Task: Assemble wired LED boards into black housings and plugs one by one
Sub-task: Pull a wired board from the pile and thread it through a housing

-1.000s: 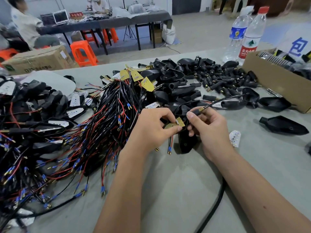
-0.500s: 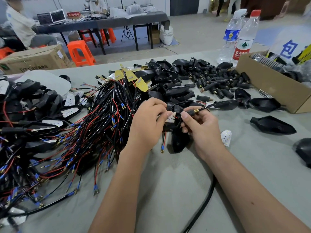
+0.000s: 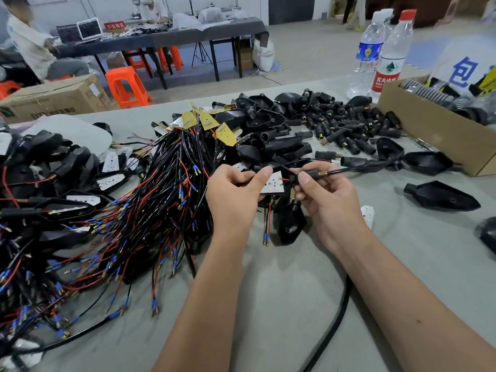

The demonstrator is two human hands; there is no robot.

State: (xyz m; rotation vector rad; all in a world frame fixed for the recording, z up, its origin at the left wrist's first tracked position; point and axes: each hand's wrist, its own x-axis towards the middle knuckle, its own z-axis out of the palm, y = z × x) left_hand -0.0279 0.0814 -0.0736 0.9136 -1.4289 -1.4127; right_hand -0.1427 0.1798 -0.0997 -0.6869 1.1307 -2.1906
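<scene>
White board: the LED board [image 3: 274, 183] sits between both hands, LED face up toward the camera; a second ago its yellow back showed, so it has been flipped over.
Left hand: the left hand [image 3: 233, 195] pinches the board's left edge, thumb on top and fingers curled beneath.
Right hand: the right hand [image 3: 326, 196] has its thumb and fingers curled round the black lead and plug [image 3: 312, 174], whose brass tip points right, just beside the board.
Housing: one black housing [image 3: 288, 224] hangs below the hands, touching the right fingers; whether the lead already runs through it I cannot tell.
Loose ends: a red and a black wire [image 3: 267, 226] dangle from the board with blue-sleeved tips.
Meaning: with the LEDs facing out, the board looks ready to be seated in the housing; that step is not yet done.
Table: wired boards [image 3: 150, 200] heaped at left, empty housings and plugs [image 3: 343, 122] piled behind, a cardboard box [image 3: 440, 135] at right.
</scene>
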